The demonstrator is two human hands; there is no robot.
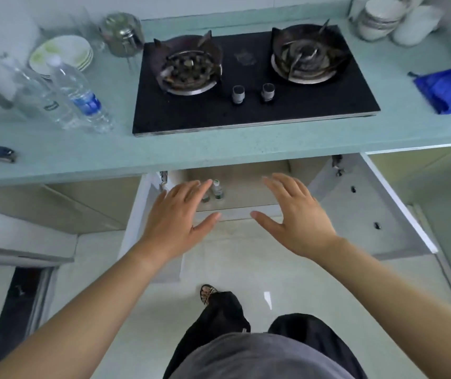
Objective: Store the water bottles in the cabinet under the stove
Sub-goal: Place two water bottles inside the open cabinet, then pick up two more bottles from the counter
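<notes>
Two clear water bottles stand on the counter left of the stove: one with a blue label [82, 97] and one with a dark label [38, 97] beside it. The cabinet under the stove [246, 187] has both doors swung open. Inside it, at the left, stands a small bottle with a green label [217, 190], and another behind my fingers is mostly hidden. My left hand [177, 217] hovers in front of these bottles, fingers spread, holding nothing. In front of the cabinet opening, my right hand [298, 214] is spread and empty too.
A black two-burner gas stove [254, 80] sits in the pale green counter [218, 151]. Plates [63, 51] and a glass jar [123, 34] stand at the back left, bowls [380, 19] at the back right, a blue bag [448, 90] at the right. The open right door [369, 212] juts outward.
</notes>
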